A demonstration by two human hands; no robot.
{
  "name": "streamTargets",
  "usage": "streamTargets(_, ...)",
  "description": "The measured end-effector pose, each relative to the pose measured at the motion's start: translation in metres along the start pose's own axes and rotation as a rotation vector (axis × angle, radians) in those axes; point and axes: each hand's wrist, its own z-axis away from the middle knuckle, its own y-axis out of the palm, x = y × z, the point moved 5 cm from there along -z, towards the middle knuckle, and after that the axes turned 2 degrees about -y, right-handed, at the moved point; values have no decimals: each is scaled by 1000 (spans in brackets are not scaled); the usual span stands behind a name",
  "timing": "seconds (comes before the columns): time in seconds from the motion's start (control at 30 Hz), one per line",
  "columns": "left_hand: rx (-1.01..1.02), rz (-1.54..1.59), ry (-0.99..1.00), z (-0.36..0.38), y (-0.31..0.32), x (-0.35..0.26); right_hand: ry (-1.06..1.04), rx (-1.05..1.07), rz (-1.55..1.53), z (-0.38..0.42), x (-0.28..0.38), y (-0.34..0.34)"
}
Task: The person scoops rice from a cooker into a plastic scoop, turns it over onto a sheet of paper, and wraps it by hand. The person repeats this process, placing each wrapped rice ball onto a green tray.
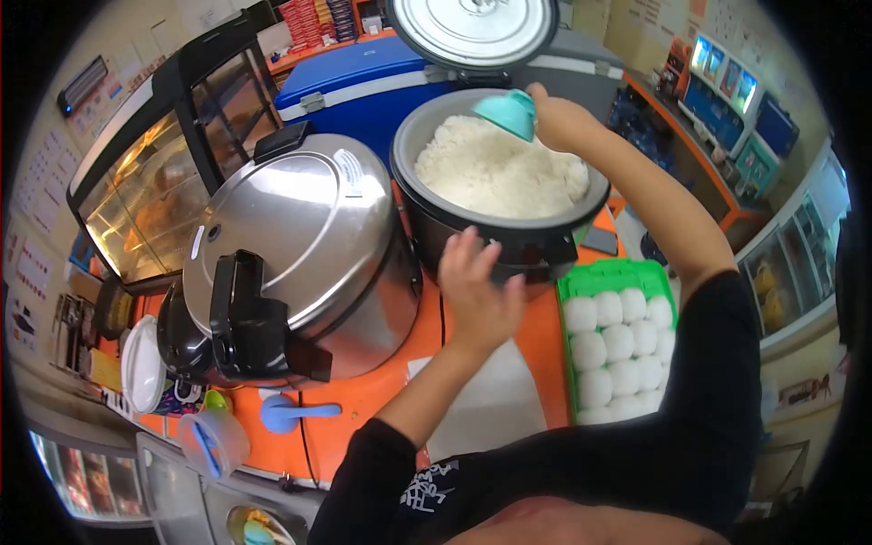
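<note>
My right hand (556, 120) is closed on a teal scoop (509, 113), which is tilted over the back right part of the open rice cooker (411, 123). White rice (500, 173) is heaped inside the cooker. My left hand (480, 286) is raised in front of the cooker, its fingers apart and nothing in it. Below that hand a white sheet (490, 395) lies on the orange table (363, 400). To the right stands a green tray (565, 341) with several rounded white rice portions (618, 341) in rows.
A large closed steel cooker (300, 227) stands left of the open one, whose lid (477, 27) is raised. A blue scoop (295, 412) and a clear container (214, 443) are at the lower left. Behind are a blue cooler (350, 86) and a glass display case (145, 200).
</note>
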Motion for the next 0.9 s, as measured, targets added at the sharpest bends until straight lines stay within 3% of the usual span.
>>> streamTargets(0.07,-51,-100,-7,-19,29,-7,-14,-65,116,-47,-28,62)
streamTargets(0.13,-135,-237,131,-12,42,-3,261,-113,-94,-48,13,55)
streamTargets(0.17,-145,-237,123,-15,45,0,224,-27,-88,-56,23,57)
streamTargets(0.27,-210,-124,76,-9,42,2,-265,440,118,-63,61,66)
streamTargets(0.33,-262,-138,105,-8,41,0,-470,560,210,-47,89,67)
streamTargets(0.4,-281,-129,100,-8,42,0,-548,589,274,-33,106,64)
streamTargets(0.47,-274,-123,109,-8,41,0,-557,607,289,-34,103,71)
streamTargets(0.53,-253,-113,88,-9,40,0,-479,860,402,-34,79,93)
streamTargets(0.57,-235,-96,62,-8,40,1,-479,860,393,-21,82,77)
streamTargets(0.73,-239,-96,70,-8,41,1,-198,1045,-76,0,60,34)
streamTargets(0.8,-219,-103,84,-7,41,1,-241,977,16,-20,44,69)
streamTargets(0.87,-215,-98,75,-7,41,2,-415,55,109,-38,53,71)
streamTargets(0.9,-209,-108,84,-9,42,2,-371,2,174,-31,62,81)
